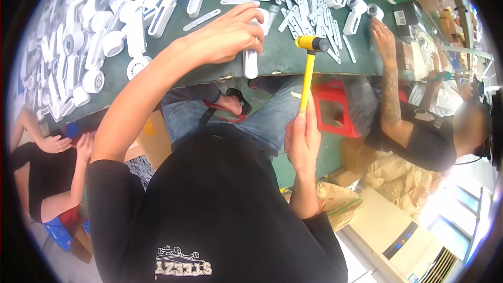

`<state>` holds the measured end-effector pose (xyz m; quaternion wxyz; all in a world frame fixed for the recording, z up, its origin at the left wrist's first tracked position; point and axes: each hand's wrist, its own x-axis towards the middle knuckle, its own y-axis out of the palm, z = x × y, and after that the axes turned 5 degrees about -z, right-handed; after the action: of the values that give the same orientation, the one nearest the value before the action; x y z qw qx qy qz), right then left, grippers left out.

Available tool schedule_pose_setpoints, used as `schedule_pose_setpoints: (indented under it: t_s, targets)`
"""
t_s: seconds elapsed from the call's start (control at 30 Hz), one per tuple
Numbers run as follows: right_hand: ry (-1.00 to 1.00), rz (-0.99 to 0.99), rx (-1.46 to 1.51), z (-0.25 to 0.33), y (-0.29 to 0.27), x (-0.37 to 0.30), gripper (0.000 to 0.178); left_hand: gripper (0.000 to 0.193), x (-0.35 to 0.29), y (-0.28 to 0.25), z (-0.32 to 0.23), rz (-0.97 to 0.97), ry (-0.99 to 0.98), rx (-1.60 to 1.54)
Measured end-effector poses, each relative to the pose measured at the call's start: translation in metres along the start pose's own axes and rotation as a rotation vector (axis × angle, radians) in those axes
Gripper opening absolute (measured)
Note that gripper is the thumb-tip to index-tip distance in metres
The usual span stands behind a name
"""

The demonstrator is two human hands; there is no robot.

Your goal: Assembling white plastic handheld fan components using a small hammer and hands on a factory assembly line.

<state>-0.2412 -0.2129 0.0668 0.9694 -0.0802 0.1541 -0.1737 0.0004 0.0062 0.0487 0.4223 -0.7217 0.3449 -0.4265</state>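
My left hand (230, 34) is closed over a white plastic handle piece (251, 64) at the near edge of the green table (173, 68). The lower end of the piece sticks out below my fingers; its upper part is mostly hidden. In my right hand (304, 139) I grip a mallet (310, 60) by its yellow handle. It is held upright over my lap, its yellow and black head level with the table edge and apart from the piece. Close to my left hand lie a few slim white strips (201, 20).
White handled pieces with round heads (94, 81) are heaped at the left. A pile of slim strips (301, 8) lies at the back middle. A co-worker's hand (382, 36) rests at the table's right, near a red stool (332, 110). Another person's hands (55, 144) show at left.
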Motion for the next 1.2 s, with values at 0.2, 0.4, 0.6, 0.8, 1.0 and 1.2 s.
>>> schedule_pose_setpoints:
  t_s: [0.2, 0.4, 0.6, 0.8, 1.0, 1.2]
  targets:
    - [-0.128, 0.086, -0.100, -0.010, 0.001, 0.005, 0.059, 0.038, -0.034, 0.020, -0.034, -0.456, -0.320, -0.040]
    - [-0.116, 0.130, -0.216, 0.015, 0.013, 0.012, 0.058, 0.036, -0.064, 0.057, -0.036, -0.608, -0.420, -0.068]
    - [-0.255, 0.077, -0.318, 0.022, 0.036, 0.012, 0.056, 0.037, -0.062, 0.054, -0.031, -0.617, -0.326, -0.014]
    - [-0.171, 0.082, -0.490, 0.019, 0.040, 0.019, 0.054, 0.037, -0.064, 0.057, -0.032, -0.604, -0.352, -0.037]
    - [-0.191, 0.117, -0.529, 0.022, 0.044, 0.021, 0.054, 0.035, -0.066, 0.058, -0.031, -0.612, -0.356, -0.037]
    - [-0.174, 0.113, -0.559, 0.026, 0.043, 0.019, 0.056, 0.037, -0.066, 0.058, -0.032, -0.574, -0.386, -0.046]
